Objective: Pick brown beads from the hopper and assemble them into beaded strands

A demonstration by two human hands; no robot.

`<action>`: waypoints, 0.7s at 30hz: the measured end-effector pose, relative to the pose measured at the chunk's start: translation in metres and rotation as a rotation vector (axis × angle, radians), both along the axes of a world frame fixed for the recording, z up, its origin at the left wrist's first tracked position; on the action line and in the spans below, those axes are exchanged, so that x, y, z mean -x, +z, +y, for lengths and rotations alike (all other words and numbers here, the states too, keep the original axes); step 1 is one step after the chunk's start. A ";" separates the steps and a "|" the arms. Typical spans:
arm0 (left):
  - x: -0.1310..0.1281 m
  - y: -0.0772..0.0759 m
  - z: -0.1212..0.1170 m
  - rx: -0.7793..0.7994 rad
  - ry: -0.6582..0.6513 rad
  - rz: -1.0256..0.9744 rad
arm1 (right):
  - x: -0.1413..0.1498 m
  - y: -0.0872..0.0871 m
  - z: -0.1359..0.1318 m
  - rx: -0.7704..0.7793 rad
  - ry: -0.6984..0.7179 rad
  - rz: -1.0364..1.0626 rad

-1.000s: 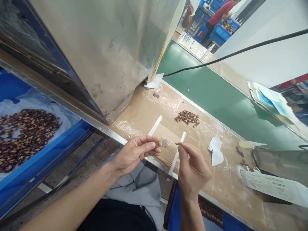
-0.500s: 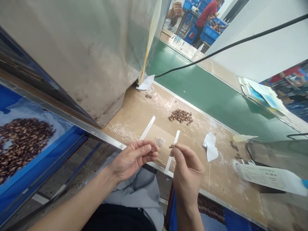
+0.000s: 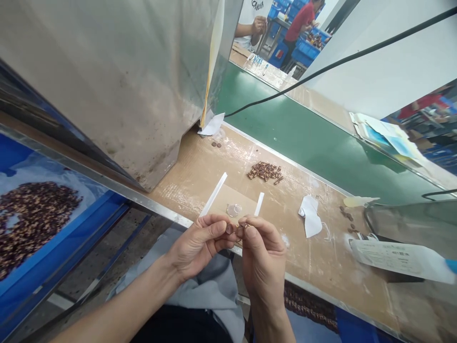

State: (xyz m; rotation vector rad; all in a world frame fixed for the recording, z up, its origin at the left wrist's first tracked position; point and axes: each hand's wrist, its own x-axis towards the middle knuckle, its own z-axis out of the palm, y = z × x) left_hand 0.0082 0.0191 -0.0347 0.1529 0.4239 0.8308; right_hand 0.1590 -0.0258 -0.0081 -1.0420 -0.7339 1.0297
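My left hand (image 3: 198, 245) is closed in a pinch on a small round brown disc (image 3: 229, 229). Close against it, my right hand (image 3: 264, 257) pinches a tiny brown-and-gold piece (image 3: 243, 226), partly hidden by the fingertips. The two sets of fingertips meet above the front edge of the bench, though whether disc and piece touch I cannot tell. Just beyond the hands stands a small clear round cup (image 3: 234, 210) on cardboard between two white strips. A heap of similar brown-and-gold pieces (image 3: 264, 171) lies farther back on the bench.
At left, a blue bin (image 3: 89, 219) holds many such pieces. A metal panel (image 3: 143, 85) rises at the upper left. Crumpled white paper (image 3: 311, 216) and a labelled plastic bottle (image 3: 396, 257) lie at right. Behind runs a green belt (image 3: 285, 128), with co-workers beyond.
My right hand has moved left with its small piece until its fingertips meet those of my left hand. My left hand keeps the disc. The camera view has shifted slightly.
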 end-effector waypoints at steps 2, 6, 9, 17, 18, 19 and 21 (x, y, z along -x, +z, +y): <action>0.000 0.001 -0.001 0.007 0.002 0.005 | 0.000 -0.002 0.000 -0.003 -0.004 -0.013; -0.001 0.002 -0.001 0.008 0.010 0.013 | -0.001 -0.004 -0.001 -0.018 0.002 -0.058; -0.001 0.003 -0.001 0.014 0.020 0.011 | -0.002 -0.005 -0.002 -0.036 0.017 -0.083; -0.001 0.004 -0.003 0.026 0.021 0.016 | -0.008 -0.008 -0.002 -0.046 0.050 -0.181; -0.001 0.005 -0.003 0.029 0.020 0.017 | -0.008 -0.008 -0.002 -0.047 0.052 -0.192; -0.001 0.005 -0.003 0.031 0.019 0.020 | -0.009 -0.008 -0.002 -0.048 0.053 -0.203; -0.001 0.006 -0.003 0.037 0.019 0.025 | -0.009 -0.008 -0.003 -0.047 0.049 -0.220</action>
